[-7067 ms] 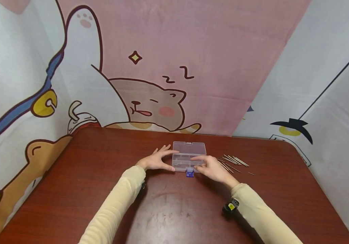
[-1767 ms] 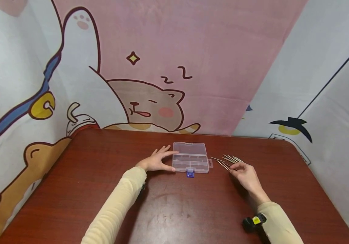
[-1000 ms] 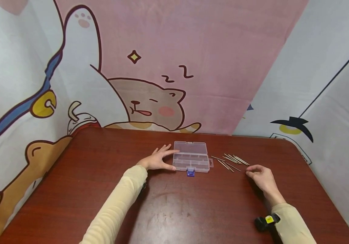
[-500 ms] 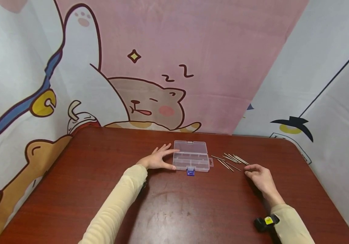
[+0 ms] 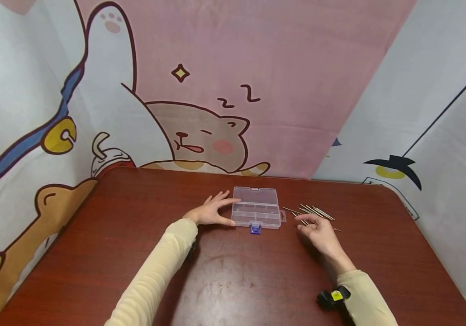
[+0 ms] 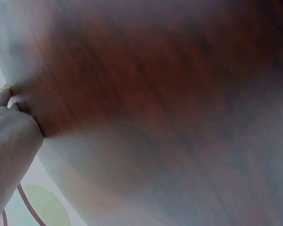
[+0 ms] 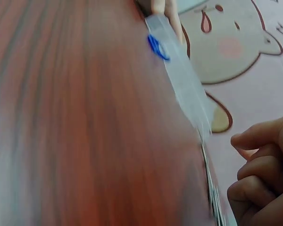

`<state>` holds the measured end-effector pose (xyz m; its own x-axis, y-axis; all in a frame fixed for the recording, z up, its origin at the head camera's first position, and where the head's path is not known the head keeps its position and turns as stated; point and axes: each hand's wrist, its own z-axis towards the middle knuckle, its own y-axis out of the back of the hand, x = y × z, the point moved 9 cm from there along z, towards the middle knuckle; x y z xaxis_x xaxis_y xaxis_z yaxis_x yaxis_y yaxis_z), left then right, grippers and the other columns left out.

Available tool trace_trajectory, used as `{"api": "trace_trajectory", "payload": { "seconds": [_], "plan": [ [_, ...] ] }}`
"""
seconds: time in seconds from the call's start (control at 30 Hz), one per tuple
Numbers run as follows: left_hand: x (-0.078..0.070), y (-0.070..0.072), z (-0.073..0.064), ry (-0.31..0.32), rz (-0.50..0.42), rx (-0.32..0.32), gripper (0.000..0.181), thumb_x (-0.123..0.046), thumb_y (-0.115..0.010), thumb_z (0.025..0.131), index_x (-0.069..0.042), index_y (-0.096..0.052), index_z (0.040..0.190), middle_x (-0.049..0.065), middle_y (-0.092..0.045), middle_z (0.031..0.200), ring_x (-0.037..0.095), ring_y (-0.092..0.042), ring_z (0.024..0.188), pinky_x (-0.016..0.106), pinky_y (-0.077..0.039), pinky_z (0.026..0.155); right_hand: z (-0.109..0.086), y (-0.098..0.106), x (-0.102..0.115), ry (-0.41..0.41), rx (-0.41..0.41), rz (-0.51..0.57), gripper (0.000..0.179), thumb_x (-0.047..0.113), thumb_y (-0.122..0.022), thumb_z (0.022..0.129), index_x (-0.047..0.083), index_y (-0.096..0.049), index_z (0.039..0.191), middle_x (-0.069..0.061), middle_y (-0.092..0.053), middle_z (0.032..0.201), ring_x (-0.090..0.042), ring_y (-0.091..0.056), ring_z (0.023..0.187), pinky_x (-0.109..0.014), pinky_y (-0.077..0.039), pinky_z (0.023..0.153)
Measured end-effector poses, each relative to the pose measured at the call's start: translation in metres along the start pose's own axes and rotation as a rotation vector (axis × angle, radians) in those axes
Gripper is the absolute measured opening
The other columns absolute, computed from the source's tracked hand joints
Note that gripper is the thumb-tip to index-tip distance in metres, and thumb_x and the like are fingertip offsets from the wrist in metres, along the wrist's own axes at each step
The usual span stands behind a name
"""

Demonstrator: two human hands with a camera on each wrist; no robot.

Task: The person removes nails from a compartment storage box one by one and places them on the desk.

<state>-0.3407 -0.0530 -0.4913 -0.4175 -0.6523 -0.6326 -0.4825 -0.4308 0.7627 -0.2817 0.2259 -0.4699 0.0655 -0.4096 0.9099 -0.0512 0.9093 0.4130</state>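
Note:
A clear plastic compartment box (image 5: 257,216) with a blue latch (image 5: 255,229) lies with its lid laid back on the table. My left hand (image 5: 207,213) rests at its left end, thumb by the front corner and index finger by the hinge, fingers spread. My right hand (image 5: 318,233) is over the near part of a loose group of slim metal rods (image 5: 316,212), hiding some. In the right wrist view, the outer fingers of the right hand (image 7: 264,174) are curled, and nothing shows between index finger and thumb. A short thin rod (image 5: 337,229) lies right of the hand.
The reddish-brown wooden table (image 5: 233,276) reaches back to a cartoon-printed cloth (image 5: 282,81). A hang tab (image 5: 283,216) sticks out from the box's right end, close to the rods. The left wrist view is mostly blurred tabletop.
From inside the box my right hand went right to the rods, paused by the short thin rod, then came back left over the others. My left hand has stayed at the box.

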Motion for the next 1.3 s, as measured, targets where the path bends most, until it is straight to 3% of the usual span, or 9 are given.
{"api": "trace_trajectory", "payload": {
  "seconds": [0.4,0.67,1.03,1.3],
  "plan": [
    [0.004,-0.001,0.003,-0.008,0.008,-0.016,0.079,-0.043,-0.075,0.082,-0.026,-0.038,0.15,0.018,-0.013,0.159,0.035,-0.003,0.145,0.057,0.0,0.111,0.01,-0.079,0.036,0.102,0.173,0.062,0.03,-0.007,-0.062,0.084,-0.008,-0.063,0.114,0.006,-0.038,0.049,-0.001,-0.029,0.04,-0.021,-0.022,0.041],
    [0.006,-0.001,0.004,-0.001,0.0,-0.012,0.079,-0.044,-0.074,0.083,-0.027,-0.038,0.15,0.018,-0.011,0.159,0.034,-0.002,0.145,0.057,0.001,0.111,0.019,-0.115,0.048,0.086,0.294,-0.002,0.031,-0.004,-0.06,0.085,-0.003,-0.064,0.116,0.006,-0.04,0.05,-0.005,-0.028,0.043,-0.021,-0.023,0.042],
    [0.004,-0.002,0.003,-0.001,0.0,-0.004,0.079,-0.042,-0.075,0.083,-0.025,-0.037,0.15,0.017,-0.011,0.159,0.032,-0.001,0.146,0.056,0.001,0.112,0.028,-0.142,0.05,0.091,0.438,-0.124,0.03,0.0,-0.063,0.084,-0.007,-0.063,0.113,0.007,-0.045,0.051,-0.003,-0.036,0.046,-0.021,-0.028,0.045],
    [0.004,-0.001,0.002,-0.001,0.005,-0.003,0.079,-0.042,-0.075,0.083,-0.025,-0.038,0.15,0.017,-0.011,0.159,0.033,-0.002,0.145,0.057,0.001,0.112,0.034,-0.151,0.05,0.092,0.464,-0.197,0.024,0.001,-0.066,0.081,-0.006,-0.064,0.104,0.006,-0.045,0.055,-0.005,-0.039,0.048,-0.022,-0.031,0.047]
  ]
}}
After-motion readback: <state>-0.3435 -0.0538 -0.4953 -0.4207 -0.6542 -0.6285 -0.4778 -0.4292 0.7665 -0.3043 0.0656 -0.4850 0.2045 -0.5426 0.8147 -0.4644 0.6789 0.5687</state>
